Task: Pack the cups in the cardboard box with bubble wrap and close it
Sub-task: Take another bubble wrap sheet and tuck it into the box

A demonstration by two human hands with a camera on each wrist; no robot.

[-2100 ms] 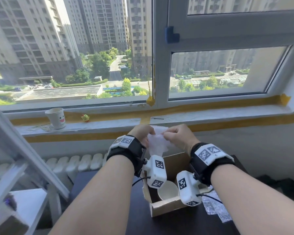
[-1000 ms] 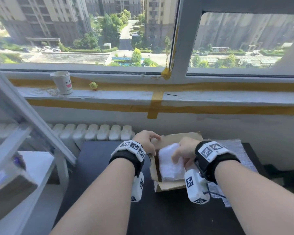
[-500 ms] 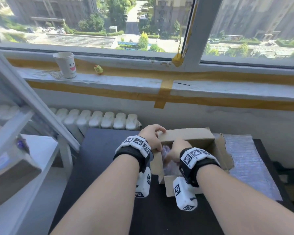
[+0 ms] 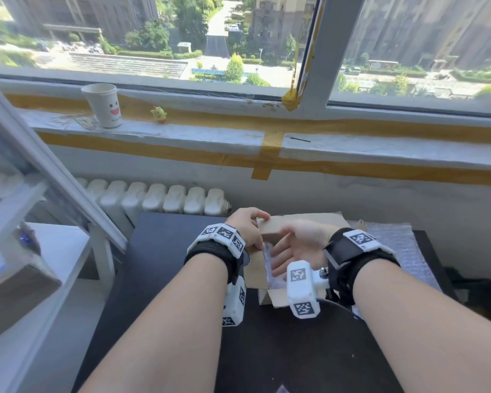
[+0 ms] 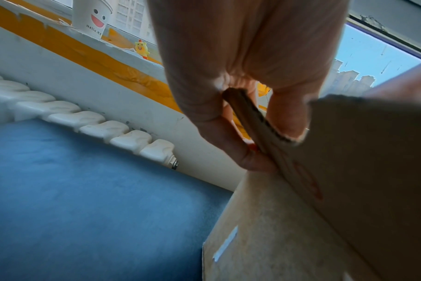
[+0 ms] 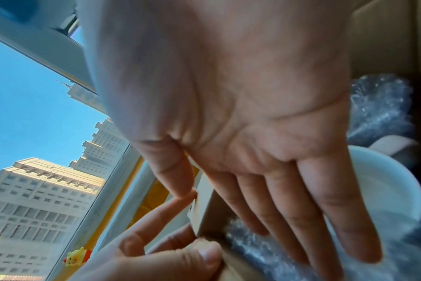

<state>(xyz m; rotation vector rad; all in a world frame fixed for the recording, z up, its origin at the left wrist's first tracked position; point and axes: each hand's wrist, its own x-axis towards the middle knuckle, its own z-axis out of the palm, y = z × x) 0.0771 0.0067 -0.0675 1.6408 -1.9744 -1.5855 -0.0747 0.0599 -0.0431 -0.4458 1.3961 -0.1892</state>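
The cardboard box [image 4: 278, 300] stands on the dark table [image 4: 167, 265], its flaps partly raised. Bubble wrap [image 4: 270, 262] fills its inside. In the right wrist view a white cup [image 6: 392, 186] lies in the box among bubble wrap [image 6: 382, 112]. My left hand [image 4: 248, 231] pinches the edge of the left flap [image 5: 301, 218] between thumb and fingers [image 5: 264, 140]. My right hand [image 4: 292, 248] hovers over the box opening, palm turned to the left and fingers straight [image 6: 276, 190], holding nothing.
A sheet of bubble wrap [image 4: 394, 251] lies on the table right of the box. On the windowsill stand a smiley paper cup [image 4: 104, 104] and a small yellow toy [image 4: 159, 114]. A white radiator [image 4: 159, 198] runs behind the table, and a white shelf [image 4: 54, 251] stands left.
My right hand has come up out of the box and opened, palm turned sideways. The left hand stays on the left flap. The wrap lowered earlier now sits inside the box.
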